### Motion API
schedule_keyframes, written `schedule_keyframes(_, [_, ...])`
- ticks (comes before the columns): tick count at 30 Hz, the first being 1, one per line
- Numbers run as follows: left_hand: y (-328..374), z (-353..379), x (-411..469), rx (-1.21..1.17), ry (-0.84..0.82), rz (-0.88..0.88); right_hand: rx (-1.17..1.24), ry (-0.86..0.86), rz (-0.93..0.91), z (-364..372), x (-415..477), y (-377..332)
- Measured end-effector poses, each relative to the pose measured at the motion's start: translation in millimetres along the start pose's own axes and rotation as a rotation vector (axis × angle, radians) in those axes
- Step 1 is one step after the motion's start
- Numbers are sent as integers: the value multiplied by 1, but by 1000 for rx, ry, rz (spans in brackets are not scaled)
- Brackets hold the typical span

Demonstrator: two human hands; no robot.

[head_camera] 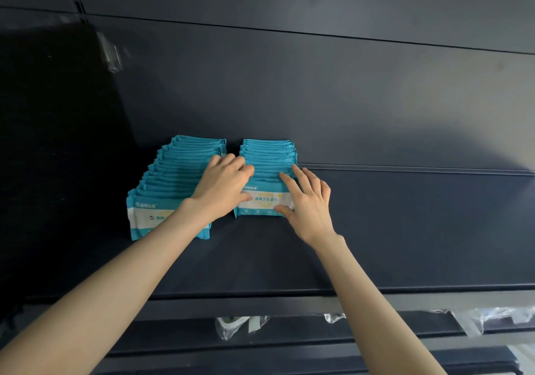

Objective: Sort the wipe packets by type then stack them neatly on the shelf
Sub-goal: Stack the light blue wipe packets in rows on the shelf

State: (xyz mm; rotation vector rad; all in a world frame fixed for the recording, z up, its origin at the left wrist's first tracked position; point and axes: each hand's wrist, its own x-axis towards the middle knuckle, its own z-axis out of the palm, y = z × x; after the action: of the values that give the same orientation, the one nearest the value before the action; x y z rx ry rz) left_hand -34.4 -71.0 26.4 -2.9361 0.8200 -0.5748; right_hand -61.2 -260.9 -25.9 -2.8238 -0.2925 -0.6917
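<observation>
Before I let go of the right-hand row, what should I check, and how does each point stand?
1. Left hand curled over right row's left edge: ok.
2. Right hand against front packet's right end: ok.
3. Right row squared: ok.
4. Left row straight: not ok, packet edges staggered leftward.
5. Both rows one type: cannot tell, forearm hides part of left label.
6. Shelf free to the right: ok.

Teal wipe packets [267, 154] in two adjacent rows, standing on dark shelf [405, 229]
</observation>
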Motion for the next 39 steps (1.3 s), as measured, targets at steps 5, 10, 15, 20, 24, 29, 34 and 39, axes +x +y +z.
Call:
schedule_keyframes(5, [3, -1, 1, 41, 10, 6, -3, 20, 41, 5, 0, -3])
schedule_keyframes(10, [5, -6, -2, 45, -17, -22, -1, -30, 40, -6, -2, -7])
schedule_keyframes(15, [11, -17, -8, -80, 26, -55, 81, 28, 94, -33, -14, -7])
schedule_keyframes(20, [47, -36, -13, -218, 206, -14, 91, 176, 209, -72, -49, 12])
schedule_keyframes(24, [104, -43, -24, -340, 264, 59, 92, 234, 302, -105, -105, 37])
schedule_keyframes(29, [200, -32, -57, -518, 184, 158, 56, 238, 447, -138, -206, 72])
schedule_keyframes(34, [318, -10, -107, -633, 69, 268, 25, 144, 624, -168, -333, 102])
schedule_keyframes(39, [428, 11, -163, -697, -135, 337, -19, 38, 812, -183, -458, 125])
